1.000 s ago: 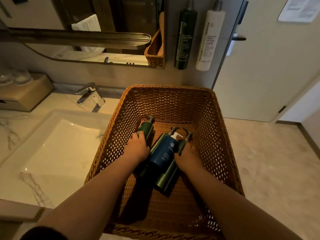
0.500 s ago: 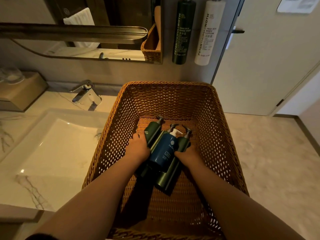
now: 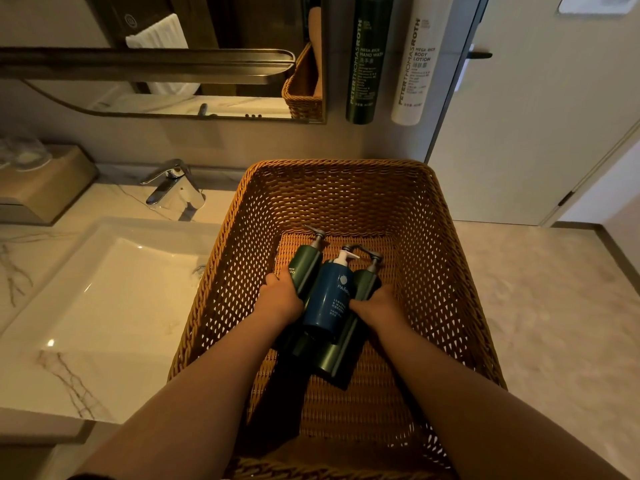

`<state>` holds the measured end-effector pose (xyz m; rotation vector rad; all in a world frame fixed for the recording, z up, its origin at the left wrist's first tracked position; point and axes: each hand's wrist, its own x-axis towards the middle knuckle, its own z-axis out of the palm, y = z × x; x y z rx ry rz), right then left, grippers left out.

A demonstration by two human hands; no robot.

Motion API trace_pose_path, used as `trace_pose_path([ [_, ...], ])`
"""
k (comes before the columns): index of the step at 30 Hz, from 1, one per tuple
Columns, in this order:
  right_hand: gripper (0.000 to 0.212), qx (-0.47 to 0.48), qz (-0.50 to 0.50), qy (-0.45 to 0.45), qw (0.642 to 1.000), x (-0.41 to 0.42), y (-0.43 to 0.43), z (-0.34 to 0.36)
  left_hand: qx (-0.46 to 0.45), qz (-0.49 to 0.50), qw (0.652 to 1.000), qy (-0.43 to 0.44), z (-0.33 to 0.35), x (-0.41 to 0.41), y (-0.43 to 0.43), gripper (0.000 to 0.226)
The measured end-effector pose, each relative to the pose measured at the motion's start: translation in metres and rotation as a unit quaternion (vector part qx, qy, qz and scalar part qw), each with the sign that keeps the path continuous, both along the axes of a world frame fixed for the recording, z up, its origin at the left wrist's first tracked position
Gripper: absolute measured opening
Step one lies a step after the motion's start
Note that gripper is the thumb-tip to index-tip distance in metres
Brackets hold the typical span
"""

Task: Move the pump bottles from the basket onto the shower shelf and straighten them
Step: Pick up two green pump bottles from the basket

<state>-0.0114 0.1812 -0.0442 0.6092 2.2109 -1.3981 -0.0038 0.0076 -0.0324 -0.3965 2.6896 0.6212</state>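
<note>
Both hands have gathered the bottles together: left hand (image 3: 282,295) clasps one green bottle (image 3: 304,268), right hand (image 3: 377,304) apparently another (image 3: 360,289), blue bottle (image 3: 329,299) between; basket (image 3: 346,174) lift imminent.

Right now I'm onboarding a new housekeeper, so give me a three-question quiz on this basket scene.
1. True or false: the blue bottle lies between dark green bottles in the wicker basket.
2. Which hand grips the green bottle nearest the sink? A) left hand B) right hand
3. Fill in: the white bottle on the wall is labelled body ____.

Key: 1 true; 2 A; 3 lotion.
</note>
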Motion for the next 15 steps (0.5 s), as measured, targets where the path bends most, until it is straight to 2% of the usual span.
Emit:
trace_pose_path([
  [9,0.075,0.015,-0.003,-0.041,0.999,-0.0035,0.0048,0.0066,0.007,0.01,1.0,-0.009,-0.003,-0.0001,-0.0006,0.08],
  [15,0.07,0.121,-0.006,0.014,0.993,0.0052,0.0077,0.0011,0.006,0.018,1.0,-0.02,-0.0046,-0.0027,-0.0016,0.081],
])
